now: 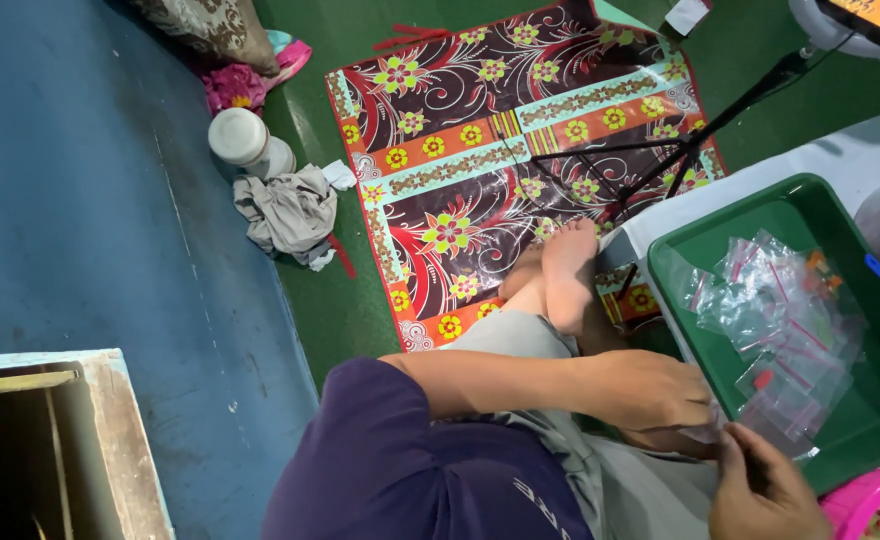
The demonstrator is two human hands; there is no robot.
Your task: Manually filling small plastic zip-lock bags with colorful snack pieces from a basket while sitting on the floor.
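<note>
We see our left hand (650,390) lying low at the near right of the scene, palm down, its fingers curled loosely together over a small clear plastic bag (700,432) at the near edge of the green tray (700,240); the fingertips are hidden, so we cannot tell how firmly they pinch it. Our right hand (765,490) sits just nearer and to the right, half closed, thumb and fingers drawn toward the same bag, touching or almost touching it; the grip itself is too dark to make out. The bag lies between the two hands, just at the tray's near left corner. Inside the tray rests a loose heap of small clear zip bags (785,320), flat and rectangular, with thin red strips along their tops and small red and orange bits inside some of them. At the near right corner a pink container (865,500) shows its rim. Our bare foot (568,270) rests on a patterned mat (490,150) of dark red, orange and turquoise with yellow flowers. Farther left, on the floor, stands a white jar (245,140) beside a crumpled grey cloth (288,212). A black stand (700,130) crosses the mat at the far right.
</note>
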